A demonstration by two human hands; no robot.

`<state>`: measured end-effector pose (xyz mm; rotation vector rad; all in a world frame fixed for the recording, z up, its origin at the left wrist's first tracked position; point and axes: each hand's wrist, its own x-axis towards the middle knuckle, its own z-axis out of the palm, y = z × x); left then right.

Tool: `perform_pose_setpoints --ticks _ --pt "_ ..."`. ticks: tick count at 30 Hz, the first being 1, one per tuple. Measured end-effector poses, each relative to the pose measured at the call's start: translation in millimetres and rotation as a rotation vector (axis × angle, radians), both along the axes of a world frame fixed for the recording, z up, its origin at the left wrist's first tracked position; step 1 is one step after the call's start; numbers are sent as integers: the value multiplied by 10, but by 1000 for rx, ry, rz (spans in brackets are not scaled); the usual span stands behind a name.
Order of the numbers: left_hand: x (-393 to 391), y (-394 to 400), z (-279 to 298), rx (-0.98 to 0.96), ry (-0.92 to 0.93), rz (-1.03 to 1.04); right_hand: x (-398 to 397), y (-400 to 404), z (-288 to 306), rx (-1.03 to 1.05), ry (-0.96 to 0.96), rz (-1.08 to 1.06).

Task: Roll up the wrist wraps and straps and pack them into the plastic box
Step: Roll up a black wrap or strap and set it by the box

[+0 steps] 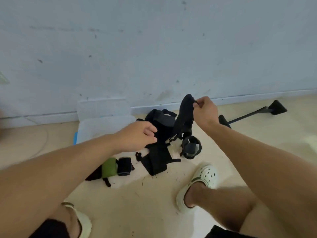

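Standing against the wall, the clear plastic box (106, 124) is open; a rolled green wrap (109, 167) lies before it. The left hand (137, 136), fingers loosely curled, touches the black strap pile (159, 155). The right hand (205, 111) pinches a lifted black strap (186, 109).

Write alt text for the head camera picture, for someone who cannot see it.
A person crouching on a pale floor lifts a black strap in the right hand while the left hand reaches into a pile of black straps. A clear plastic box stands open by the wall; a green roll and a black roll lie nearby.
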<state>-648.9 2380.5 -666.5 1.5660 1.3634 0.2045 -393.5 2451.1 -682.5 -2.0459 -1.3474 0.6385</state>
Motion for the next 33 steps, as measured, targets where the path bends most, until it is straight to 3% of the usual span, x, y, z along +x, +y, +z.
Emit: perform_pose_setpoints --ticks 3,7,11,15,18,20,25,33 --pt "63 -46 300 71 -100 76 -73 -114 547 13 204 -2" --pt "182 -88 442 191 -249 128 -295 -398 1121 -12 487 179" --pt "376 21 398 212 -334 174 -533 -556 1119 -68 680 319" --pt "388 243 360 288 -346 422 -681 -424 1072 33 544 407" --pt "339 412 334 192 -454 584 -621 -277 972 73 385 338" --pt "289 493 339 63 -568 651 -553 -229 890 -47 340 338" --pt "150 525 370 -79 -747 658 -496 -178 734 -344 380 548" --pt "129 495 330 -78 -615 640 -521 -225 647 -251 431 545"
